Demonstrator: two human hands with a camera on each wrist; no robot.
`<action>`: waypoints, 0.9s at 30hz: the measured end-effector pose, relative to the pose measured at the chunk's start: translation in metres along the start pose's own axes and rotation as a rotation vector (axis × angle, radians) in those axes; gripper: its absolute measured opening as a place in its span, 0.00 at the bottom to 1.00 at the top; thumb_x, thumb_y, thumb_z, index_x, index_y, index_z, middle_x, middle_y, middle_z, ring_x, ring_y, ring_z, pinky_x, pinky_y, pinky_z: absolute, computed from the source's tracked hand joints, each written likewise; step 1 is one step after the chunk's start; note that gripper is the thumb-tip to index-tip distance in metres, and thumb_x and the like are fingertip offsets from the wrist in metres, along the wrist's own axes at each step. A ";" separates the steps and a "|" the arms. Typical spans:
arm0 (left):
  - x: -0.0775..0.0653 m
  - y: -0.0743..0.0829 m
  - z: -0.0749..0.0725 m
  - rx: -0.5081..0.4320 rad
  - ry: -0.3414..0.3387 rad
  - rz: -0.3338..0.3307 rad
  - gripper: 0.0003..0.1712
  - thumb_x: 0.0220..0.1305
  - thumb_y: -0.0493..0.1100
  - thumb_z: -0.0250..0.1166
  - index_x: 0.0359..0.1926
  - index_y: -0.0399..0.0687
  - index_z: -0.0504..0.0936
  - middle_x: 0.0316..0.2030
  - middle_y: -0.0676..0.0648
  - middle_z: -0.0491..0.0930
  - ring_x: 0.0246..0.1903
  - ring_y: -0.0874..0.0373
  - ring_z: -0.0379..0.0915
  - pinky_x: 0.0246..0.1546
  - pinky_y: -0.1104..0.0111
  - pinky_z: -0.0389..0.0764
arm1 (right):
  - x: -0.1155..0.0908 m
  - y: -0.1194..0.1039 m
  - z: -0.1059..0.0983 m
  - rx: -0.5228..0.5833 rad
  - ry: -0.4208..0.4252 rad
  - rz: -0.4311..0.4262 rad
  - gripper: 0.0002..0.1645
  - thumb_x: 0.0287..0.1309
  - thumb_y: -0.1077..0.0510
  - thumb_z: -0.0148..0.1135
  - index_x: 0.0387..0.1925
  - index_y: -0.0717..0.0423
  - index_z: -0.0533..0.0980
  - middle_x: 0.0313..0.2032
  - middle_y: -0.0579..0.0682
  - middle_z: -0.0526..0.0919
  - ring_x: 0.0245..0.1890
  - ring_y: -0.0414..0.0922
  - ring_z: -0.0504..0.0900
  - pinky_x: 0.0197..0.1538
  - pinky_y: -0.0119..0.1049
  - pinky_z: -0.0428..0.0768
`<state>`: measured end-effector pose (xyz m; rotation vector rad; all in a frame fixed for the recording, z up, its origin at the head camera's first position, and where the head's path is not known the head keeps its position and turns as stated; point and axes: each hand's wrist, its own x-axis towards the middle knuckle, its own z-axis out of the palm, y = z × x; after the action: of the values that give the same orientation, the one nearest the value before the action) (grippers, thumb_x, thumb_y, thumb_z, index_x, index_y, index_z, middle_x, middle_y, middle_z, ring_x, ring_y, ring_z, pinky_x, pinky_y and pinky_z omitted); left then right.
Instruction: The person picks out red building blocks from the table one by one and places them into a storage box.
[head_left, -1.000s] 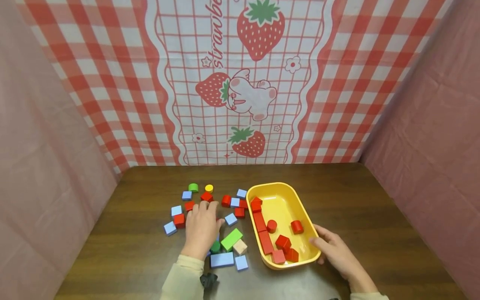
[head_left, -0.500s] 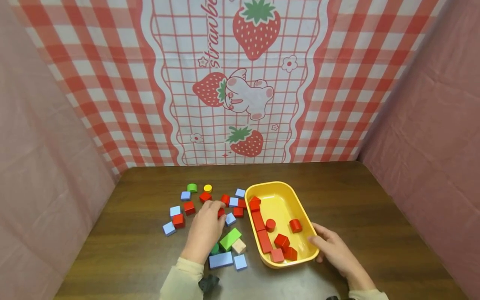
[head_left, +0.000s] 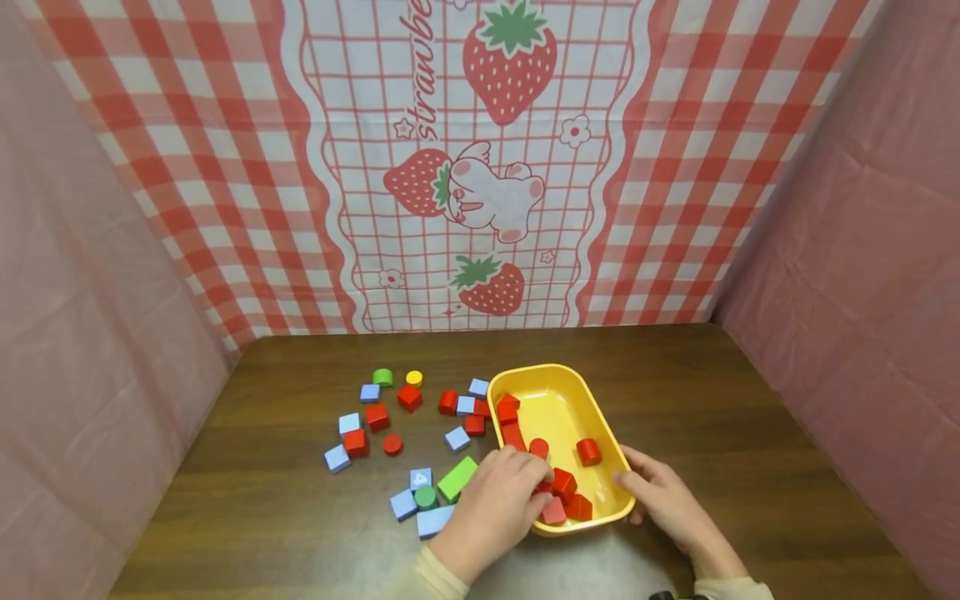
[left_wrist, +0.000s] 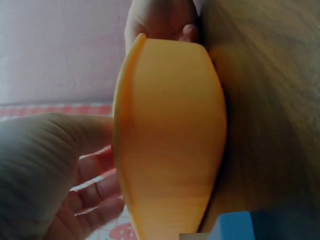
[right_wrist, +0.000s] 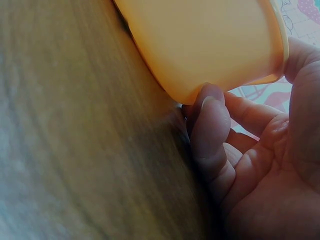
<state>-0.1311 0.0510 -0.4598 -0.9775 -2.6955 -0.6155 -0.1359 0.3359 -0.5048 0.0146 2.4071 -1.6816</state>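
A yellow plastic bin (head_left: 558, 392) sits on the table with several red blocks in it. My left hand (head_left: 498, 500) reaches over its left wall in the head view, fingertips inside. A red block (head_left: 544, 487) shows between that thumb and the fingers; its shape is mostly hidden. In the left wrist view the left hand (left_wrist: 55, 170) curves over the rim of the bin (left_wrist: 172, 125). My right hand (head_left: 667, 504) grips the bin's near right corner, thumb over the rim. Its fingers touch the outer wall of the bin (right_wrist: 210, 40) in the right wrist view.
Loose blocks lie left of the bin: red cubes (head_left: 409, 397), a red disc (head_left: 392, 444), blue squares (head_left: 457, 439), a green bar (head_left: 458, 481), a green cylinder (head_left: 426, 497) and a yellow disc (head_left: 414, 378). A strawberry-print cloth (head_left: 480, 208) hangs behind the table.
My left hand has moved right from the loose blocks to the bin, bringing a red block along. The red disc it covered now shows. The right hand stays on the bin.
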 end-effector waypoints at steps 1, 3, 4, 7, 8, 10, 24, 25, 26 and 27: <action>0.000 0.000 0.002 0.022 0.001 -0.003 0.10 0.66 0.50 0.78 0.43 0.58 0.85 0.40 0.60 0.88 0.41 0.63 0.75 0.46 0.73 0.76 | 0.000 0.000 0.000 -0.001 0.001 0.001 0.36 0.73 0.57 0.60 0.76 0.69 0.66 0.34 0.56 0.85 0.18 0.43 0.76 0.25 0.36 0.81; 0.000 -0.001 0.005 0.048 -0.003 -0.017 0.11 0.66 0.53 0.77 0.40 0.60 0.84 0.35 0.61 0.86 0.38 0.63 0.71 0.43 0.73 0.70 | 0.001 0.000 0.000 -0.001 0.000 -0.001 0.36 0.73 0.57 0.60 0.76 0.69 0.65 0.34 0.57 0.85 0.17 0.43 0.76 0.25 0.36 0.81; 0.000 -0.002 0.006 0.053 -0.008 -0.024 0.11 0.66 0.54 0.77 0.39 0.60 0.83 0.33 0.62 0.85 0.37 0.63 0.70 0.42 0.73 0.68 | 0.001 0.000 0.000 -0.002 -0.001 -0.003 0.36 0.73 0.57 0.60 0.76 0.69 0.66 0.34 0.57 0.85 0.18 0.43 0.76 0.25 0.36 0.81; 0.001 -0.003 0.006 0.061 -0.018 -0.032 0.09 0.68 0.55 0.75 0.37 0.60 0.84 0.34 0.62 0.85 0.37 0.63 0.70 0.42 0.73 0.68 | 0.001 0.000 0.000 -0.006 0.002 -0.007 0.36 0.73 0.57 0.61 0.76 0.68 0.66 0.33 0.56 0.85 0.17 0.43 0.76 0.24 0.37 0.81; 0.001 -0.003 0.006 0.066 -0.023 -0.032 0.09 0.69 0.55 0.75 0.38 0.60 0.85 0.36 0.61 0.86 0.39 0.63 0.71 0.42 0.73 0.69 | 0.001 0.000 0.000 -0.009 0.005 -0.009 0.36 0.73 0.57 0.61 0.76 0.68 0.66 0.33 0.56 0.85 0.17 0.43 0.76 0.24 0.37 0.81; 0.002 -0.002 0.006 0.078 -0.041 -0.034 0.09 0.70 0.55 0.73 0.43 0.60 0.89 0.42 0.59 0.88 0.43 0.62 0.75 0.46 0.71 0.72 | 0.001 0.000 0.000 -0.010 0.009 -0.011 0.36 0.73 0.57 0.61 0.76 0.68 0.66 0.33 0.56 0.85 0.17 0.42 0.76 0.24 0.37 0.81; 0.001 0.000 0.009 0.145 -0.147 -0.062 0.24 0.75 0.60 0.66 0.65 0.58 0.85 0.53 0.58 0.89 0.48 0.60 0.74 0.49 0.67 0.73 | 0.000 0.001 0.002 -0.012 0.019 -0.005 0.35 0.73 0.57 0.61 0.76 0.68 0.67 0.33 0.55 0.85 0.18 0.43 0.77 0.25 0.37 0.81; 0.001 0.000 0.009 0.144 -0.151 -0.065 0.24 0.75 0.60 0.66 0.64 0.58 0.85 0.53 0.58 0.89 0.49 0.60 0.74 0.50 0.67 0.74 | 0.000 0.001 0.002 -0.014 0.019 -0.007 0.35 0.73 0.57 0.61 0.75 0.68 0.67 0.33 0.55 0.85 0.18 0.43 0.77 0.25 0.37 0.81; 0.001 0.000 0.009 0.141 -0.151 -0.068 0.24 0.75 0.61 0.66 0.64 0.58 0.86 0.53 0.57 0.89 0.50 0.60 0.74 0.51 0.67 0.74 | 0.001 0.001 0.002 -0.014 0.019 -0.008 0.35 0.73 0.57 0.61 0.75 0.68 0.67 0.33 0.55 0.85 0.18 0.43 0.77 0.25 0.37 0.81; 0.001 0.000 0.008 0.138 -0.147 -0.069 0.24 0.74 0.61 0.67 0.63 0.58 0.86 0.54 0.57 0.88 0.51 0.60 0.75 0.52 0.66 0.75 | 0.001 0.001 0.002 -0.016 0.018 -0.010 0.35 0.73 0.57 0.61 0.75 0.68 0.67 0.33 0.55 0.85 0.18 0.43 0.77 0.25 0.37 0.81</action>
<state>-0.1320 0.0552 -0.4670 -0.9322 -2.8660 -0.3760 -0.1359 0.3343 -0.5068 0.0154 2.4373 -1.6739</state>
